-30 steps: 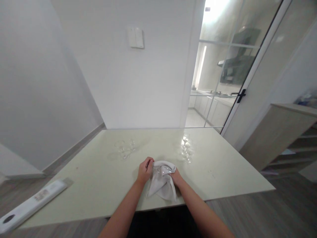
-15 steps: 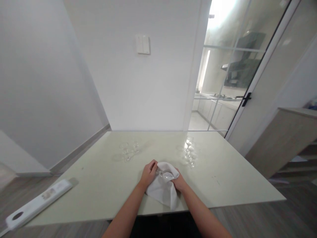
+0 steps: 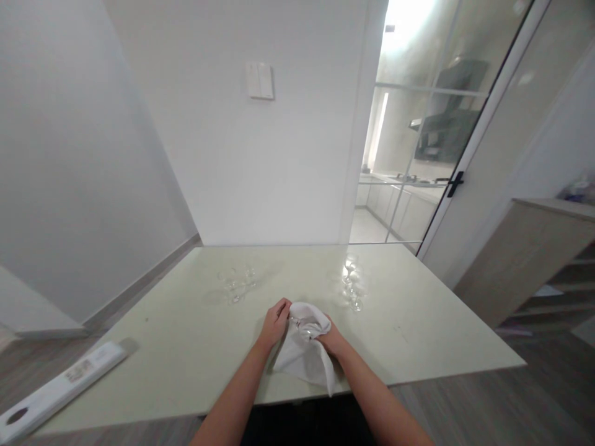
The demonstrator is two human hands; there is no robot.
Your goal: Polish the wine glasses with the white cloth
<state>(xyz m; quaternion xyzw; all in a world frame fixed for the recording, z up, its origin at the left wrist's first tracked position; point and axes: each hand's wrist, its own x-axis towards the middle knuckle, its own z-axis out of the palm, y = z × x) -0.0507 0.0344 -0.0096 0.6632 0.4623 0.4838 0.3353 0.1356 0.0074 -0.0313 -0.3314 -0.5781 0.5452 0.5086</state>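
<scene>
Over the table's near edge, my two hands hold a white cloth [image 3: 304,361] bunched around a clear stemmed glass [image 3: 307,334]. My left hand [image 3: 277,321] is closed at the glass's thin end, which points left, beside the cloth's edge. From the right, my right hand [image 3: 333,341] grips the cloth around the wider part of the glass; its fingers are mostly hidden in the folds. The cloth's lower corner hangs down toward me.
On the pale table [image 3: 186,353], clear glasses [image 3: 236,284] lie at the back left. More clear glasses [image 3: 352,285] are at the back right. A long white power strip [image 3: 65,384] juts over the left edge. A wall closes off the table's far side.
The cloth has shifted slightly in my hands, and its hanging corner has swung a little to the right. The whole view has turned slightly to the right.
</scene>
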